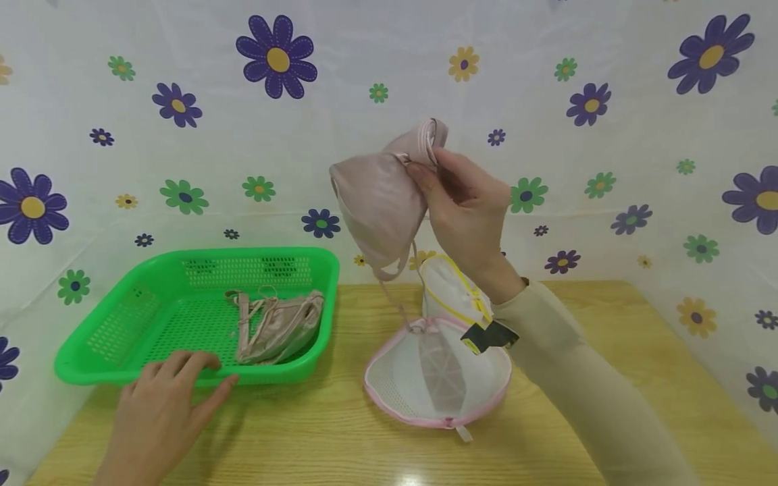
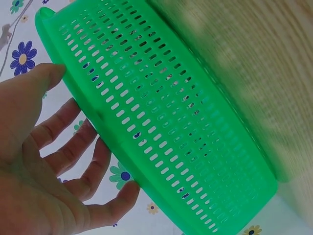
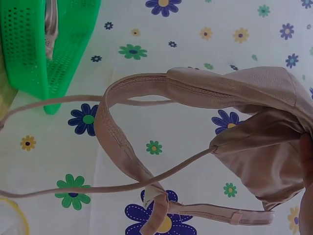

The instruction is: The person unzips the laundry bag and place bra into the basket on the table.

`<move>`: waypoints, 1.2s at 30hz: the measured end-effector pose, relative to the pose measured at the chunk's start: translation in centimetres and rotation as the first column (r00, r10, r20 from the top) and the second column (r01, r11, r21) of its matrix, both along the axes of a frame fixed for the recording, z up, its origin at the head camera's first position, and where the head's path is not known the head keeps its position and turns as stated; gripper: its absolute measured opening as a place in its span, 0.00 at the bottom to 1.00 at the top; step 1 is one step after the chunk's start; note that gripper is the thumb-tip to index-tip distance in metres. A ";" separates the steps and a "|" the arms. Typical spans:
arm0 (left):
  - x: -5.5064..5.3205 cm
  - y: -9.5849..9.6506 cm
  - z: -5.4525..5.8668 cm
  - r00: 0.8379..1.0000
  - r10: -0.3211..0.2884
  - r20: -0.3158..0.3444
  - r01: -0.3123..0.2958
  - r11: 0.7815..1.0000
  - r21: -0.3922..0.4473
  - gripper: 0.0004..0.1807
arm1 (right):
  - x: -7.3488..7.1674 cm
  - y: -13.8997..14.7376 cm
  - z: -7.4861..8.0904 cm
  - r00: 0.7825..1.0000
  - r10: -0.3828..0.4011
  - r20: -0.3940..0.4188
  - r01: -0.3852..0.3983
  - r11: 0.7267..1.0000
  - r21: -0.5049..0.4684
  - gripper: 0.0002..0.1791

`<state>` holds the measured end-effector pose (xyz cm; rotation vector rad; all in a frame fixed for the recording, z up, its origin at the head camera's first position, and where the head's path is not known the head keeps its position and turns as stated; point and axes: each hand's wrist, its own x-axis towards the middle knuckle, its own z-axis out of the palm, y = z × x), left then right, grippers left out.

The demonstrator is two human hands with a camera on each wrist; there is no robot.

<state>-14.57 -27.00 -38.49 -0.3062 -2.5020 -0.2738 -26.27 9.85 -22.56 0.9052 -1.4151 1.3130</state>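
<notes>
My right hand (image 1: 471,212) pinches a dusty-pink bra (image 1: 379,202) and holds it up in front of the flowered backdrop, over the table. Its cups are folded together, and thin straps (image 3: 117,188) dangle from it. Most of the right hand is out of sight in the right wrist view. My left hand (image 1: 161,405) rests at the near rim of a green plastic basket (image 1: 197,374), its fingers loosely bent over the edge. In the basket's right side lies a second dusty-pink bra (image 1: 282,327).
Below the raised bra, a white mesh laundry bag (image 1: 398,385) with pink edging lies spread on the wooden table (image 1: 292,439). Behind it stands a white bag (image 1: 440,287) with yellow trim, partly hidden by the right arm. A white flowered sheet (image 1: 401,40) hangs behind.
</notes>
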 end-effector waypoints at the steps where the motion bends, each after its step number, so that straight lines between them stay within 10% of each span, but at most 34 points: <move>1: 0.0 0.0 0.0 1.000 0.000 0.001 0.000 1.000 0.000 0.17 | -0.2 -0.3 0.2 1.000 0.002 -0.007 -0.002 1.000 -0.002 0.11; 36: 0.0 0.2 -0.1 1.000 0.012 0.000 -0.012 1.000 0.018 0.16 | -0.4 -9.9 4.3 0.993 0.109 0.051 -0.099 0.981 -0.170 0.14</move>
